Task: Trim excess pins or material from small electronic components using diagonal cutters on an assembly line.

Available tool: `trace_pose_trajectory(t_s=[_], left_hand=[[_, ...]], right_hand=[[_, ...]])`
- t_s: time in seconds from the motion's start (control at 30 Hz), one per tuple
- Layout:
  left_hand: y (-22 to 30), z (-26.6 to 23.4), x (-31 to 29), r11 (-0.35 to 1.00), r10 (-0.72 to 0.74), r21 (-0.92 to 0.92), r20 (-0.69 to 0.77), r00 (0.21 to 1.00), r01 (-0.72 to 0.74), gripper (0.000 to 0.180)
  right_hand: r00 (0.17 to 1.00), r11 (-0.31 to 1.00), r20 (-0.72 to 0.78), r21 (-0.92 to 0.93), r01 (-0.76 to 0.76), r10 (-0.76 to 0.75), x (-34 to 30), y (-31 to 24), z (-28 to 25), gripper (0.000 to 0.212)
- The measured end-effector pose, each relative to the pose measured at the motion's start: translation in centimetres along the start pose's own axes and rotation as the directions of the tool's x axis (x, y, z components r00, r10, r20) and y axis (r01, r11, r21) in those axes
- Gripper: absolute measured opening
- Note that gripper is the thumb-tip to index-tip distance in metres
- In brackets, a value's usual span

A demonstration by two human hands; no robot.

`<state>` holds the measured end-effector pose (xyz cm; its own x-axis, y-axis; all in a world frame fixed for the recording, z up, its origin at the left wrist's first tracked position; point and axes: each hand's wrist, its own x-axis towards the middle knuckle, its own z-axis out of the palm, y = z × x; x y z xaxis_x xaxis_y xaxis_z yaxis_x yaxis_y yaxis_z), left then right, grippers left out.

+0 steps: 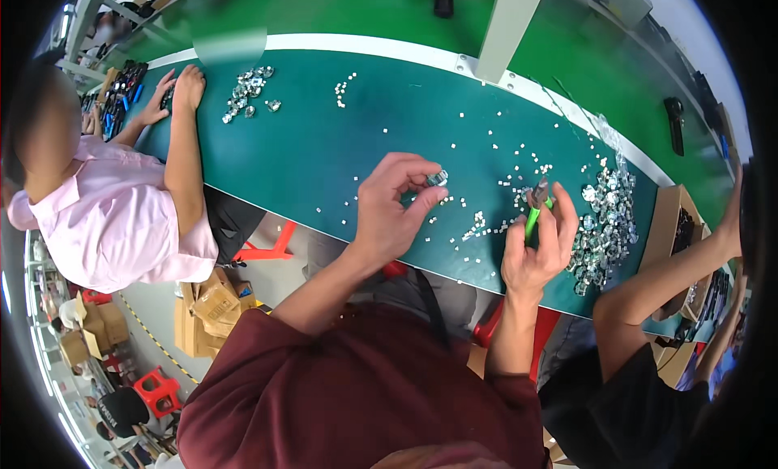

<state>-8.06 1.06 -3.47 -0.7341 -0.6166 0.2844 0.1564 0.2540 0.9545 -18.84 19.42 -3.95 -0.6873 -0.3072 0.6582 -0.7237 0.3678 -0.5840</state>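
Note:
My left hand [392, 203] pinches a small shiny metallic part [438, 178] between thumb and fingertips, above the green tabletop. Its exact kind is too small to tell. In my right hand [541, 246] is a pair of cutting pliers [533, 215] with bright green handles, jaws pointing up and away from me. The jaws stand apart from the part in the left hand. Small white square bits [478, 222] lie scattered on the table under and between my hands. To the right of the pliers spreads a heap of shiny parts [604, 226] that look similar to the held one.
On the left a person in a pink shirt [121, 210] rests their hands on the table [292, 161], near a smaller group of shiny parts [247, 92]. Another person's arm [664, 279] reaches in at right, beside a cardboard box [668, 218]. A metal post [509, 31] rises at the far edge.

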Motion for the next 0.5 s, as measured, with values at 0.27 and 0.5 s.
trace_pose_trajectory(t_s=[0.27,0.5], left_hand=[[0.5,0.3,-1.0,0.971,-0.067,-0.225,0.067,0.996,0.080,0.024],[0.6,-0.1,-0.4,0.907,-0.128,-0.389,0.107,0.986,0.160,0.024]], right_hand=[[1.000,1.000,0.025,-0.027,0.009,-0.008,-0.5,0.0,-0.6,0.029],[1.000,1.000,-0.009,-0.030,0.001,-0.002,-0.1,-0.1,-0.4,0.027]])
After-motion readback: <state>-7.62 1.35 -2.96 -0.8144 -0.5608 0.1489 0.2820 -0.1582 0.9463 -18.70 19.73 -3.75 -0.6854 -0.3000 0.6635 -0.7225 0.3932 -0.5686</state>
